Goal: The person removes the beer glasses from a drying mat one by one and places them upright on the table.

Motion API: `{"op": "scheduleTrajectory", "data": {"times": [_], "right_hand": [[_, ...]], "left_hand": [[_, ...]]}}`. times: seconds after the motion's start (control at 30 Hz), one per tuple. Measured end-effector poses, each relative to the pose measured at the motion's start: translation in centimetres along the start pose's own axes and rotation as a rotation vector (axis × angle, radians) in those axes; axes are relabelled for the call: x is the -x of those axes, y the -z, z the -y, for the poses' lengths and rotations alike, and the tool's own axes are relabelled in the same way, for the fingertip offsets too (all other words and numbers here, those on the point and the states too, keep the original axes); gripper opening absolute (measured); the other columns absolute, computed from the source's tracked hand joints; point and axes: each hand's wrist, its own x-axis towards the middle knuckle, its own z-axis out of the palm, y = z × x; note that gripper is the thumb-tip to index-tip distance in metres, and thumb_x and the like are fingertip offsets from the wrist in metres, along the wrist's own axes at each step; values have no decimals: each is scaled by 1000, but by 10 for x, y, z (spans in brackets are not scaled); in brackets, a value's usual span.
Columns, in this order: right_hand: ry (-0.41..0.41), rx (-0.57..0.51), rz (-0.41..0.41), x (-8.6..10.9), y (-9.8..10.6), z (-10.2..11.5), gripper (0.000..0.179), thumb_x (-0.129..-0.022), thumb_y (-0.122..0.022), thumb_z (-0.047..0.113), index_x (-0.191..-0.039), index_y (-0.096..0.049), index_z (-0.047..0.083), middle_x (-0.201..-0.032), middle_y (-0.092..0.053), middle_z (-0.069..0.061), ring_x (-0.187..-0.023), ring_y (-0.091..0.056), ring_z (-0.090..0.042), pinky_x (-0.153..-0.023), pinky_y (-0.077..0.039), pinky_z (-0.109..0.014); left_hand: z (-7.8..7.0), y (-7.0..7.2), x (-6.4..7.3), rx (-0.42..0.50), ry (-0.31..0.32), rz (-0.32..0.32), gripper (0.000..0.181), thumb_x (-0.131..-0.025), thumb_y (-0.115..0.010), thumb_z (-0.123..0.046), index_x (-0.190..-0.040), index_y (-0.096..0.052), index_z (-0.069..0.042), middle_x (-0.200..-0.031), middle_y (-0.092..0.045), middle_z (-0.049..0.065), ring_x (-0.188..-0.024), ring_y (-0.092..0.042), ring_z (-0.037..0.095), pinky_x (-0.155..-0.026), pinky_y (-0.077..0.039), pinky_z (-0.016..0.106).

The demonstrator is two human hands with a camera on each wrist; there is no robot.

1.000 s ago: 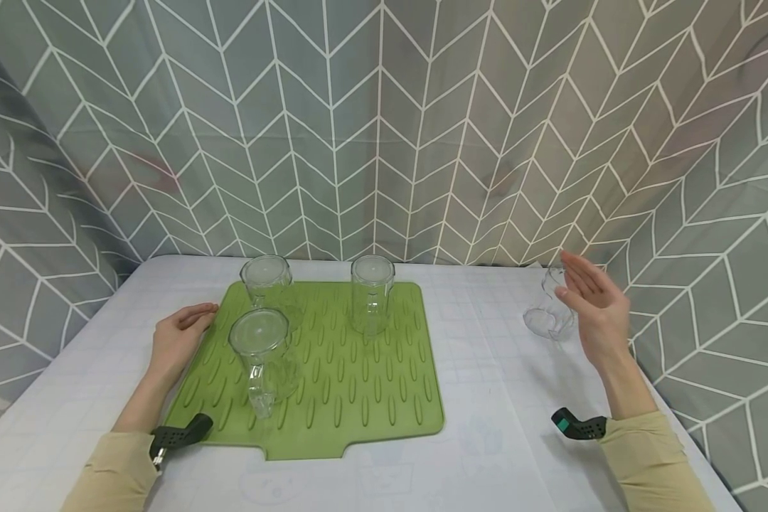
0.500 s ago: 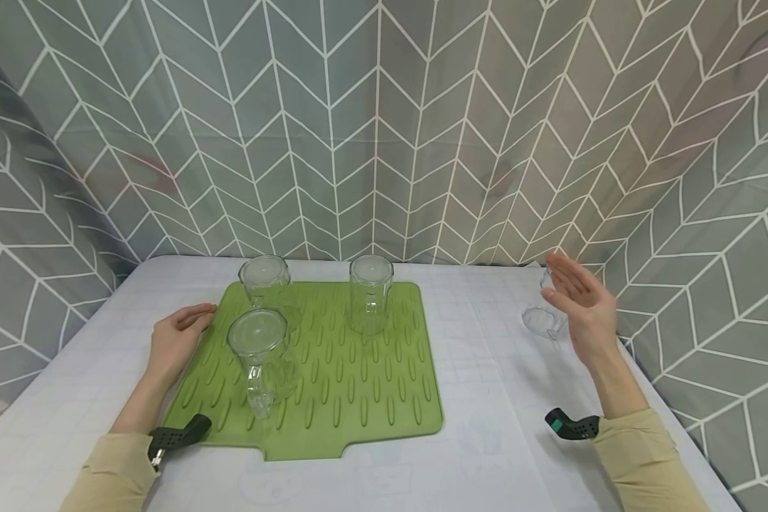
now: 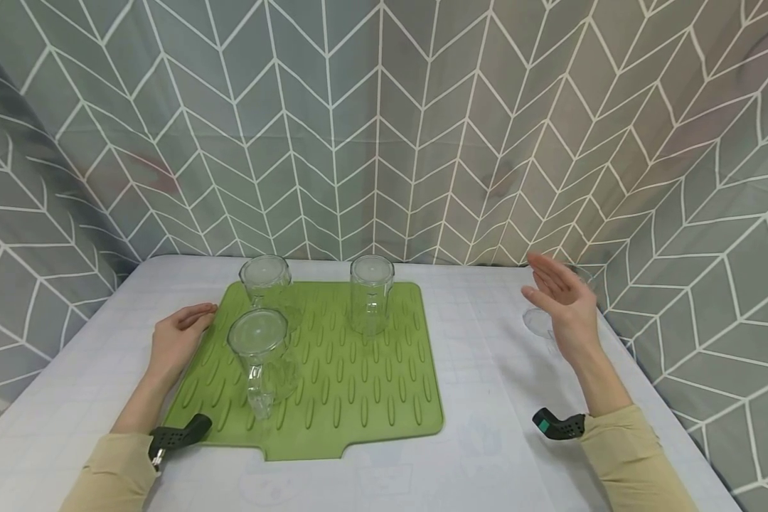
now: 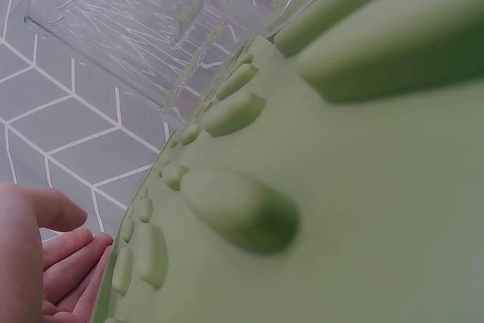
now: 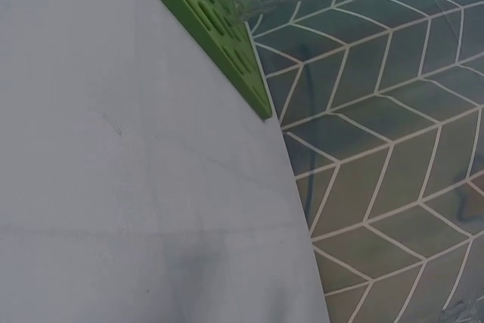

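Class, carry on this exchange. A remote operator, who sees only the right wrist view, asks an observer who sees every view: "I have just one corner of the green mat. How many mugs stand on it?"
Observer: Three in the head view: a front mug, a back-left mug and a back-right mug.

Operator: Where is the left hand?

Observer: At the left edge of the green mat.

Operator: And the right hand?

Observer: To the right of the mat, in front of another clear glass item that it partly hides; I cannot tell whether they touch.
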Motion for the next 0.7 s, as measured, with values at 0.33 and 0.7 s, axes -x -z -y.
{"op": "scheduleTrajectory", "data": {"times": [0.33,0.7], "right_hand": [[-25,56,21,0,-15,-1,56,-89,-69,-6,-142,-51,-2,-143,-58,-4,-135,-49,-10,-114,-37,-21],[-61,59,53,-2,-28,-3,56,-90,-71,-2,-142,-50,-2,-144,-57,-5,-135,-49,-10,-114,-37,-22]], "left_hand": [[-3,0,1,-26,-9,-3,46,-104,-50,-35,-133,-61,-1,-132,-64,20,-92,-45,-18,-79,-45,4],[-3,0,2,-50,-11,-19,45,-104,-49,-35,-133,-61,-2,-131,-65,19,-94,-45,-16,-82,-44,9]]}}
